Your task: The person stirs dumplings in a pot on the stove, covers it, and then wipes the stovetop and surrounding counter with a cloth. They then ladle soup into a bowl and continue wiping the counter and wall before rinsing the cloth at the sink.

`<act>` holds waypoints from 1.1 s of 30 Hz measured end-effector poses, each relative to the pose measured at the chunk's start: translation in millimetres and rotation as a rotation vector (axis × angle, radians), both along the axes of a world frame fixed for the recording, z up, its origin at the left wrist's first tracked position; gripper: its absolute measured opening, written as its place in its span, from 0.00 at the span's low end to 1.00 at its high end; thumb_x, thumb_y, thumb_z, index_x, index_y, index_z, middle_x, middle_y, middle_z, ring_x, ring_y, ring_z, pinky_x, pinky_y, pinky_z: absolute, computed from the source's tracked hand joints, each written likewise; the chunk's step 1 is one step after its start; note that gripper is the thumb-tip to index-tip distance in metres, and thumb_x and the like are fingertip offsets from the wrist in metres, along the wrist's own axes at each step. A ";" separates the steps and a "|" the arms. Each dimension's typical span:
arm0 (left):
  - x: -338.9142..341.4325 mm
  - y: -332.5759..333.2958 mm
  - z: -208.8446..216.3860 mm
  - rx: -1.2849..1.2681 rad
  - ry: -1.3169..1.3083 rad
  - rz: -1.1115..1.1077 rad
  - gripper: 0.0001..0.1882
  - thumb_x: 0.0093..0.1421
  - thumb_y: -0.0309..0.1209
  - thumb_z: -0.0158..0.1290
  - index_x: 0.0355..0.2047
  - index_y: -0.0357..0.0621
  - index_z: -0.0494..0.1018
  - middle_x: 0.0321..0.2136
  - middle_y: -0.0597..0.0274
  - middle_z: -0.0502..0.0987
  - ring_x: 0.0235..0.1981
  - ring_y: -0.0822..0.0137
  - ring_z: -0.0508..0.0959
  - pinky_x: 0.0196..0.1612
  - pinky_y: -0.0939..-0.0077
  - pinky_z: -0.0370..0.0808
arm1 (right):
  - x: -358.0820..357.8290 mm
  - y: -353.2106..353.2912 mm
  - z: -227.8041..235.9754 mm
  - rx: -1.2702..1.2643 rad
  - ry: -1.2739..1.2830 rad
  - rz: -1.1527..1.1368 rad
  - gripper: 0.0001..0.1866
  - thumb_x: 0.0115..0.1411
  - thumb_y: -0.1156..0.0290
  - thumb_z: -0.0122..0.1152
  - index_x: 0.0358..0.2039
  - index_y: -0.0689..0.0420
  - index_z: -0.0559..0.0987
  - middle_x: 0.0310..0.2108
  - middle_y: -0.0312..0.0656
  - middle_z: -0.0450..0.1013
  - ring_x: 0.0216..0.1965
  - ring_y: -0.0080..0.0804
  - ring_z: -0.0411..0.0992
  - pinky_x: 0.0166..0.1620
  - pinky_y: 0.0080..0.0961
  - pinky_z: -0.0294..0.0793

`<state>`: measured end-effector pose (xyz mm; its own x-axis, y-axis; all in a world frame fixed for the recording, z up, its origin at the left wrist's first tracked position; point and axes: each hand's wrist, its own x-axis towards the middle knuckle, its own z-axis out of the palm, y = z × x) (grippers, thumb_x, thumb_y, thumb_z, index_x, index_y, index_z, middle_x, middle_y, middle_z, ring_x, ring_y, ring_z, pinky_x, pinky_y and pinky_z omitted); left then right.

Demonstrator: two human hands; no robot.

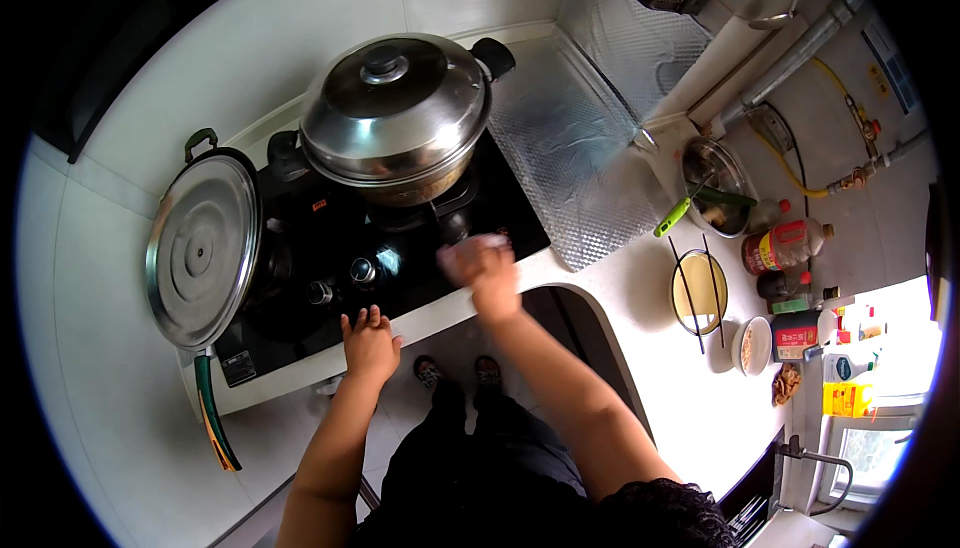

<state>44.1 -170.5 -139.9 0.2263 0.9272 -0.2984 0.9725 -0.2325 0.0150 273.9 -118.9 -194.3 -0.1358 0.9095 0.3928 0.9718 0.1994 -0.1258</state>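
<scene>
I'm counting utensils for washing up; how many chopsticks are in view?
2. The left chopstick and the right chopstick lie apart across the round bowl on the right-hand counter. Others could be hidden.

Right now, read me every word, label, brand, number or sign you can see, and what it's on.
Nothing is clear enough to quote.
Small orange sticker, black glass stove: too small.
Dark rectangular label, stove's left corner: too small.
Red-and-yellow label, large plastic bottle: too small.
Red-labelled container: too small.
White packet, yellow packet by the window: blurred.
Blue wall sign: too small.
</scene>
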 end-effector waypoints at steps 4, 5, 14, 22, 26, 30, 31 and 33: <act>2.0 -0.4 -1.7 -0.006 0.029 0.022 0.23 0.55 0.42 0.53 0.46 0.38 0.73 0.57 0.53 0.66 0.59 0.55 0.64 0.63 0.47 0.50 | -38.9 -30.6 14.6 -0.067 0.052 0.367 0.24 0.49 0.67 0.57 0.49 0.36 0.75 0.54 0.38 0.62 0.54 0.43 0.62 0.42 0.41 0.73; 3.5 0.9 0.3 -0.019 0.040 0.037 0.23 0.55 0.42 0.53 0.45 0.38 0.73 0.57 0.54 0.66 0.59 0.56 0.65 0.63 0.48 0.50 | -27.2 -21.3 12.0 -0.006 0.035 0.359 0.22 0.50 0.67 0.57 0.48 0.36 0.76 0.52 0.37 0.63 0.52 0.42 0.63 0.42 0.41 0.73; 6.4 -0.1 -10.4 0.048 0.035 0.026 0.22 0.55 0.42 0.53 0.44 0.39 0.74 0.57 0.55 0.66 0.58 0.56 0.65 0.61 0.42 0.53 | 37.1 75.8 22.5 -0.147 -0.062 -0.367 0.18 0.57 0.65 0.48 0.47 0.36 0.76 0.57 0.45 0.60 0.53 0.54 0.60 0.48 0.48 0.66; 0.9 0.7 -4.8 0.014 0.004 0.032 0.22 0.54 0.41 0.53 0.44 0.40 0.74 0.56 0.55 0.67 0.57 0.56 0.67 0.60 0.42 0.54 | 14.4 -23.8 30.4 -0.104 -0.053 0.363 0.20 0.53 0.64 0.53 0.46 0.26 0.76 0.53 0.38 0.60 0.52 0.52 0.60 0.45 0.40 0.69; -3.4 -2.0 -11.6 0.034 0.018 0.016 0.21 0.54 0.41 0.53 0.44 0.41 0.73 0.56 0.55 0.67 0.57 0.56 0.67 0.60 0.42 0.53 | 57.5 70.5 21.8 0.063 -0.114 0.004 0.12 0.54 0.53 0.55 0.38 0.35 0.79 0.42 0.40 0.67 0.43 0.47 0.65 0.39 0.38 0.69; 8.2 3.6 -3.3 0.013 0.083 0.017 0.21 0.54 0.42 0.52 0.44 0.42 0.74 0.55 0.53 0.68 0.57 0.57 0.67 0.59 0.42 0.55 | 86.6 179.6 34.3 0.000 0.062 -0.191 0.12 0.56 0.57 0.53 0.40 0.39 0.78 0.42 0.39 0.70 0.44 0.46 0.67 0.40 0.40 0.71; 13.1 5.8 0.8 -0.007 0.100 0.026 0.21 0.55 0.42 0.52 0.45 0.42 0.73 0.55 0.54 0.68 0.56 0.57 0.67 0.60 0.42 0.54 | 89.8 192.8 32.4 0.019 0.095 -0.152 0.15 0.57 0.62 0.51 0.45 0.36 0.77 0.47 0.36 0.68 0.48 0.46 0.65 0.44 0.39 0.70; 21.7 9.0 6.7 -0.050 0.133 0.047 0.21 0.56 0.42 0.51 0.47 0.42 0.73 0.55 0.55 0.68 0.56 0.58 0.67 0.60 0.43 0.54 | 85.8 197.7 20.9 -0.116 0.061 -0.114 0.17 0.57 0.62 0.50 0.47 0.36 0.76 0.49 0.38 0.67 0.51 0.45 0.63 0.47 0.40 0.69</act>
